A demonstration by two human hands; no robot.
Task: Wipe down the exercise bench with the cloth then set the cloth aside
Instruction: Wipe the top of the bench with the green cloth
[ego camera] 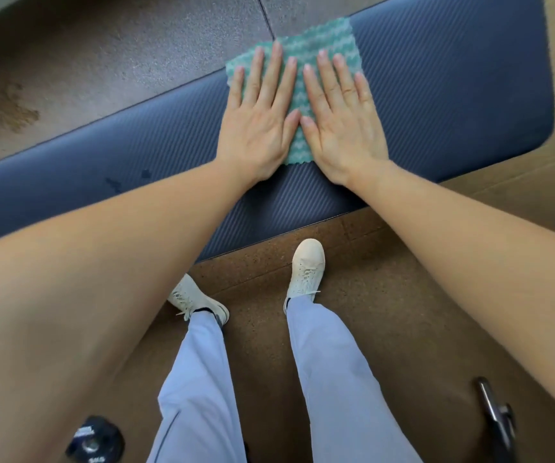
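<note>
Where the person stands, close under the camera, a dark round dumbbell [95, 441] lies on the brown speckled floor [386, 329] at the lower left, and a blurred metal bar [495, 414] shows at the lower right; what that bar belongs to cannot be told. Between them are two legs in pale trousers [202, 379], ending in a white left shoe [195, 300] and a white right shoe [306, 272]. The right shoe is set further forward, its toe just at the near edge of the bench [453, 95].

The bench is a long dark blue pad with a fine ribbed texture, running slantwise across the view from lower left to upper right. Two small dark spots [129, 178] mark its surface toward the left. Both bare forearms reach forward over it.

The left hand [259, 128] and the right hand [343, 128] lie palm down, side by side, on the green and white patterned cloth [322, 38]. The fingers of both hands are straight and slightly spread, pressing flat and gripping nothing; the two thumbs almost touch. The cloth is spread flat on the bench top, its near edge showing between the wrists, its far part reaching out past the far edge of the pad.

Beyond the bench the floor is grey-brown, with a dark seam [266, 15] between tiles and a pale stain [15, 108] at the left.
</note>
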